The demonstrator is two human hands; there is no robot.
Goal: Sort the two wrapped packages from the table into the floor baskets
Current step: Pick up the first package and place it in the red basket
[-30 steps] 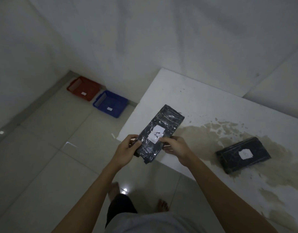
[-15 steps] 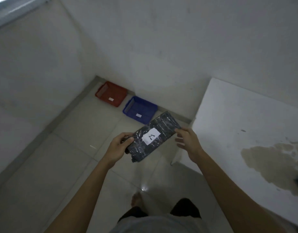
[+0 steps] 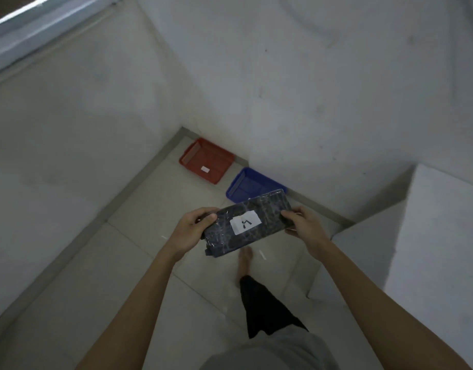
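A black wrapped package (image 3: 270, 212) with a white label marked "A" is held level in front of me, above the floor. My left hand (image 3: 191, 228) grips its left end and my right hand (image 3: 303, 222) grips its right end. On the floor by the wall stand a red basket (image 3: 206, 160) and, to its right, a blue basket (image 3: 246, 185), each with a small white tag; the package partly hides the blue one. The second package is out of view.
The white table (image 3: 438, 236) juts in at the right, its corner close to my right forearm. My bare foot (image 3: 244, 263) is stepping forward on the tiled floor. Walls meet in a corner behind the baskets; a window frame (image 3: 43, 25) is at the top left.
I have turned left away from the table and stepped toward the baskets. My right hand, off the package half a second ago, grips its right end again. The second package has left the view.
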